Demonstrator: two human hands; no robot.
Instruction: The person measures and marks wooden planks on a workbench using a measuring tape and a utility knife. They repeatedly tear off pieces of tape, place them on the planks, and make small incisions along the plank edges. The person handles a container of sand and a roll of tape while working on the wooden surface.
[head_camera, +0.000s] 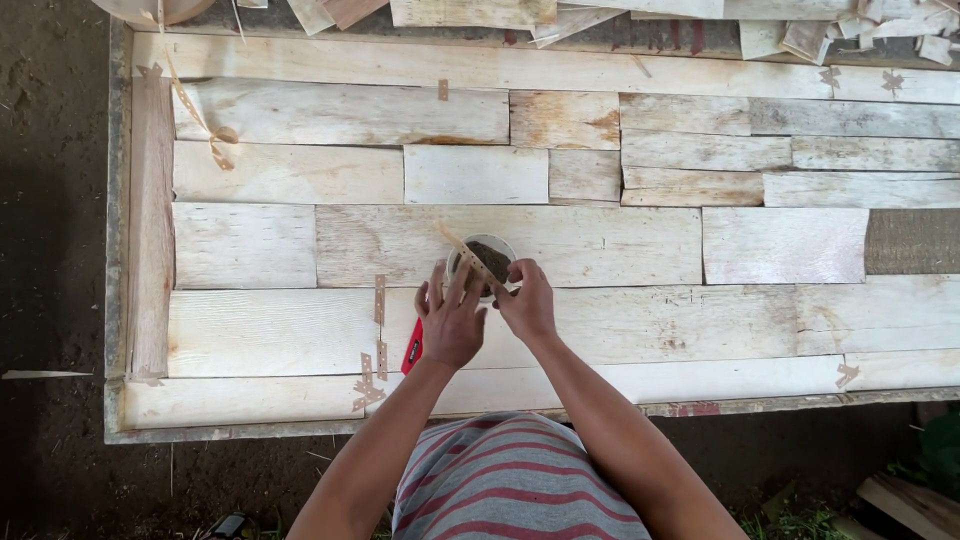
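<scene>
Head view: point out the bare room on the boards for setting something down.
Bare wood lies right of the right hand, along the long boards toward the dark mat. Another patch lies left of the left hand, past the tape strips. Crowded: around the white cup, and the scrap pile along the far edge.

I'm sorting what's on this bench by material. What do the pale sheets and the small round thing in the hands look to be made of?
The sheets look like raw, unfinished wood veneer: pale, matte, visible grain, ragged edges. The roll, held by the left hand and right hand, seems to be paper or plastic tape, a whitish ring with a dark centre.
</scene>
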